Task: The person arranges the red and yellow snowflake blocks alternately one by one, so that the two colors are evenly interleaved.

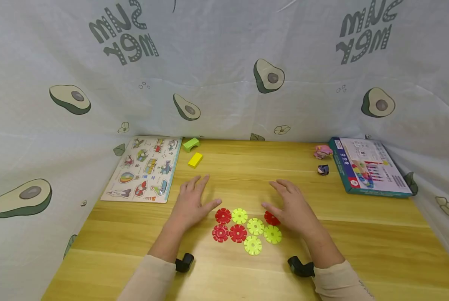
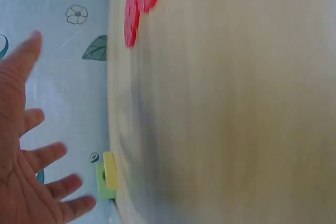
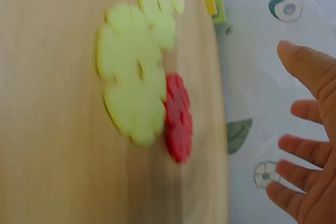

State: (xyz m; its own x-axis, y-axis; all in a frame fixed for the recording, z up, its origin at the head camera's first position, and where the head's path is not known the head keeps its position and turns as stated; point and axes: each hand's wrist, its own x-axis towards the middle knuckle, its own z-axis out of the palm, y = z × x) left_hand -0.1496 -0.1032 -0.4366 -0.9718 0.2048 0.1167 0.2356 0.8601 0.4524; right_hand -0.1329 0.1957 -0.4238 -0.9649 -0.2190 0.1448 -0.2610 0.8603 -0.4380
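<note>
Several flat notched plastic discs lie on the table between my hands, red discs (image 1: 220,233) mostly to the left and yellow-green discs (image 1: 253,245) mostly to the right. My left hand (image 1: 189,205), fingers spread, is just left of the group and holds nothing. On the other side, my right hand (image 1: 292,207) has its fingers apart and partly covers one red disc (image 1: 271,218) in the head view. That same red disc shows whole in the right wrist view, beside a large-looking yellow-green disc (image 3: 131,72). Both palms appear empty in the wrist views.
At the back left lies a picture puzzle board (image 1: 141,169), with a green arched block (image 1: 191,144) and a yellow block (image 1: 195,160) beside it. A boxed set (image 1: 371,167) sits back right, near a pink figurine (image 1: 323,151) and a dark figurine (image 1: 323,169). A printed curtain (image 1: 224,71) hangs behind.
</note>
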